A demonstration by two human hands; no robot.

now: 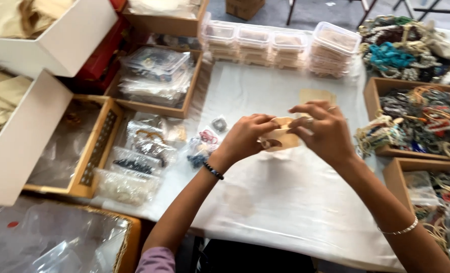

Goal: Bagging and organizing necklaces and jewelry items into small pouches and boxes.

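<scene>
Nearest the camera: clear plastic bags (53,242) at lower left, crumpled in a wooden-edged tray; just beyond, both forearms reaching up the frame.
Left hand (242,137): fingers curled shut on the left end of a small beige pouch (281,137); dark bead bracelet at the wrist.
Right hand (322,132): pinching the pouch's right upper edge, remaining fingers spread above; rings on the fingers, thin bangle on the forearm.
Pouch position: held between both hands, lifted just above the white-covered table (285,202), near its middle.
Key relation: long axis roughly left to right, one end in each hand; neither hand clearly nearer, both touching.
Behind the pouch: a flat beige card (316,95) lying on the cloth.
Left of the hands: small bags of beads (134,167), beside a wooden tray (101,146).
Far edge: stacked clear plastic boxes (280,45).
Right side: wooden boxes of tangled bead necklaces (417,121).
</scene>
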